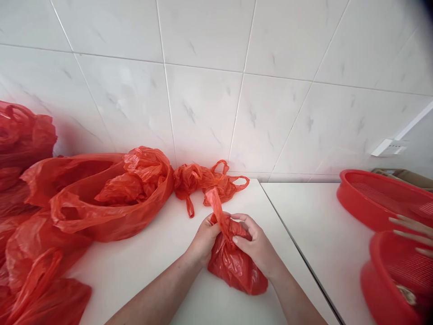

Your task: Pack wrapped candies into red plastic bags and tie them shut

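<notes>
A small red plastic bag [233, 264] lies bunched on the white table [142, 266] in front of me. My left hand [204, 239] is closed on its left side near the neck. My right hand [254, 243] is closed on the right side of the neck, fingers curled into the plastic. One handle strip of the bag sticks up between my hands. Behind it, against the wall, lies another crumpled red bag [206, 180].
A large open red bag [101, 198] holding crumpled bags lies left of centre, with more red bags [27, 253] heaped at the far left. On the adjoining table at right stand two red baskets [382, 198], and another person's fingers [411, 230] rest over the nearer one.
</notes>
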`<state>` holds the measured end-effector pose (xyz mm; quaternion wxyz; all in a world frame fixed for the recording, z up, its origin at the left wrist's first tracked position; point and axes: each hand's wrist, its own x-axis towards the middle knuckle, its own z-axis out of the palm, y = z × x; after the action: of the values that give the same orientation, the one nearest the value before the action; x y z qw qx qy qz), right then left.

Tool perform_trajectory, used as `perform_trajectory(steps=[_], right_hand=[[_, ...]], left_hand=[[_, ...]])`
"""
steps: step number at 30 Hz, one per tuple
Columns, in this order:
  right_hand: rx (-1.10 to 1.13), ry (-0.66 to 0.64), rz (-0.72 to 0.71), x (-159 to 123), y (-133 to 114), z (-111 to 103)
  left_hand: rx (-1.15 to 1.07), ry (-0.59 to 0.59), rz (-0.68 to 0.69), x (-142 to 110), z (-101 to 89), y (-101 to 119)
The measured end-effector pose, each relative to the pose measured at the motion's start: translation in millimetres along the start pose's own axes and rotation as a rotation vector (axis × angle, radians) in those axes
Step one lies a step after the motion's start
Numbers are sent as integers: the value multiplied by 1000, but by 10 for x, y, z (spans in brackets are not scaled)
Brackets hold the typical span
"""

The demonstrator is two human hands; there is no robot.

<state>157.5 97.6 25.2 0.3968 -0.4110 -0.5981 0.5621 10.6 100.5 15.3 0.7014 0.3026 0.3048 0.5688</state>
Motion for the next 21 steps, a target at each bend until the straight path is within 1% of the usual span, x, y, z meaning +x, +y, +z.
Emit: perform_trajectory(steps=[5,7,10,13,15,17,18,20,21], right_hand=[[-283,333,-4,78,103,9],[-324,396,12,93,147,2],[-244,364,12,77,142,6],[-82,273,-49,51,80,-6],[71,190,-35,47,49,-47],[281,113,25,53,40,-111],[386,96,45,59,43,-145],[537,125,44,77,56,-204],[569,164,27,88,66,-228]], left_hand=[[20,-83,37,-55,47,21],[67,-135,41,-78,71,15],[204,-196,83,-92,92,12],[364,-193,141,-81,78,19],[439,-184,185,-73,54,19],[507,-185,242,-70,29,14],[554,-180,278,-70,19,9],[701,-152,369,-71,11,2],[800,-138,428,-73,13,0]])
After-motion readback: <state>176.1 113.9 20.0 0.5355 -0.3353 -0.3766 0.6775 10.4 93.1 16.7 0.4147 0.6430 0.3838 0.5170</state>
